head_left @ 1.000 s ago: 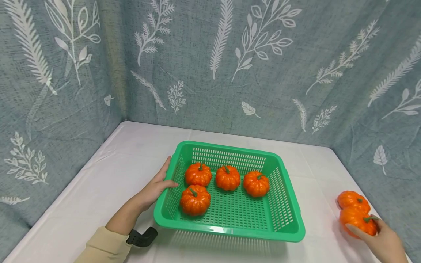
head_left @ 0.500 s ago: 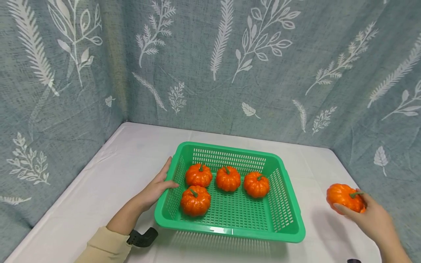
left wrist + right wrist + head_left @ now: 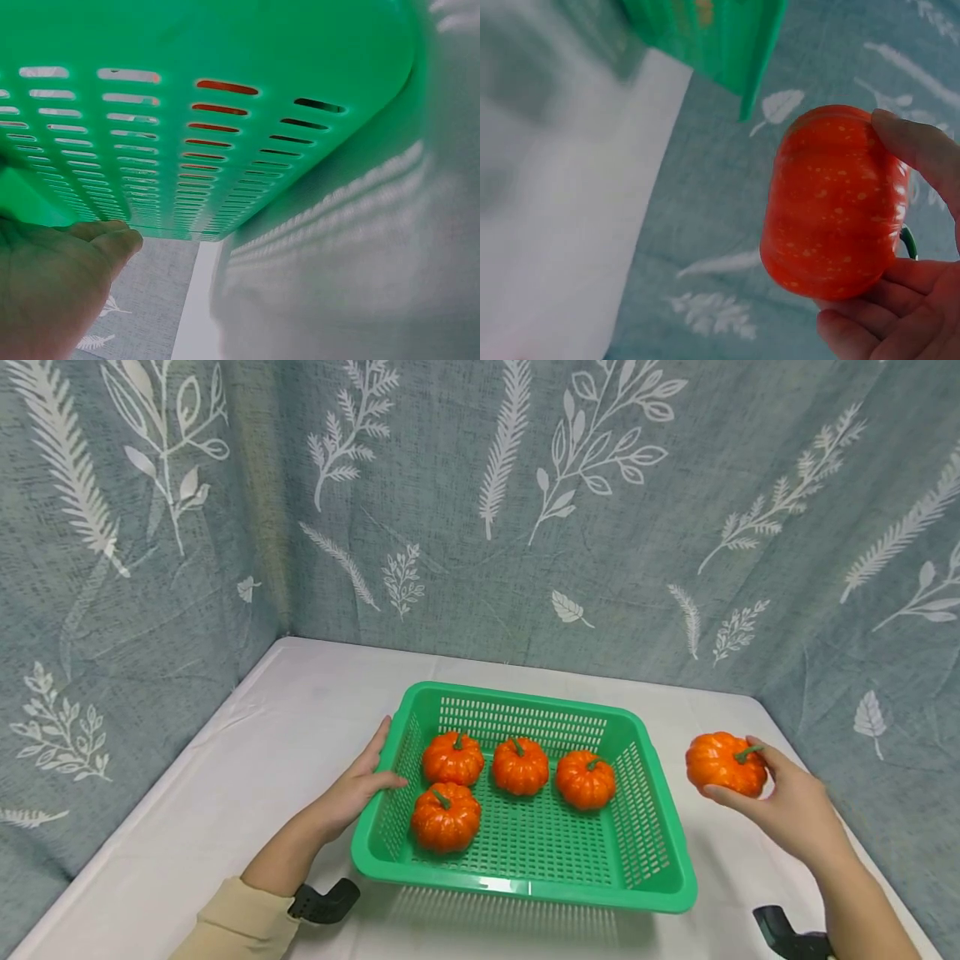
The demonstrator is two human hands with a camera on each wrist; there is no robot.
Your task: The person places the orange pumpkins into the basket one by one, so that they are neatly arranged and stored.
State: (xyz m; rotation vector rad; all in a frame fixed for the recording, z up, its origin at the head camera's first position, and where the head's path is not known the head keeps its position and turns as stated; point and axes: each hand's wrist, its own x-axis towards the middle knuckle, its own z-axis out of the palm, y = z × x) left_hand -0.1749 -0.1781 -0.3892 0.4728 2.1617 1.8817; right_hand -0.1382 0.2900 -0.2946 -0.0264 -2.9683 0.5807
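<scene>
A green plastic basket (image 3: pixel 510 884) with slotted walls stands on the table, holding several orange pumpkins with green stems, among them one pumpkin (image 3: pixel 446 817) at its near left. My left hand (image 3: pixel 352 789) grips the basket's left side, thumb over the rim and fingers along the outside. In the left wrist view, the fingers of the left hand (image 3: pixel 60 277) lie by the slotted outer wall (image 3: pixel 247 172). To the right of the basket, my right hand (image 3: pixel 791 806) holds another pumpkin (image 3: pixel 720 763) above the table. The right wrist view shows this pumpkin (image 3: pixel 836 206) between thumb and fingers.
A white cloth (image 3: pixel 225 785) covers the table. Grey-green curtains (image 3: pixel 450 585) with white leaf prints rise behind it and on both sides. Dark straps with camera mounts (image 3: pixel 322 902) sit at the wrists.
My right hand has carried the pumpkin up and leftward from the table's right side toward the basket. A second pumpkin seen there earlier is now out of sight. The left hand stays put.
</scene>
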